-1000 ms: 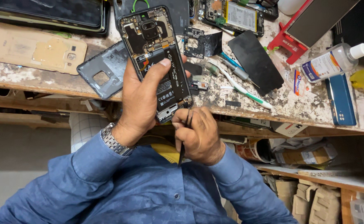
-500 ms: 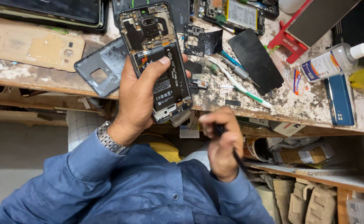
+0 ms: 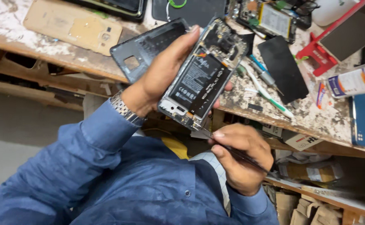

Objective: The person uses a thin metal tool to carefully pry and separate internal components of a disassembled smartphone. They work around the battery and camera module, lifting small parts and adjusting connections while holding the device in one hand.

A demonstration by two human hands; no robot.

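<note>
Black opened phone [image 3: 201, 79] in left grip [image 3: 157, 81] — tweezers [image 3: 232, 150] at its bottom edge.

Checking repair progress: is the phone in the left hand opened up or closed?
Opened: the phone in the left hand has no back cover; battery and circuitry exposed.

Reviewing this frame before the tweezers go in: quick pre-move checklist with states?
1. Phone held firmly by left hand: ok.
2. Back off, battery exposed: ok.
3. Tweezers gripped in right hand: ok.
4. Tip at the phone's bottom edge: ok; exact contact: cannot tell.
5. Phone supported by bench: not ok, it is held in the air.
6. Tip clear of battery: ok.
</note>
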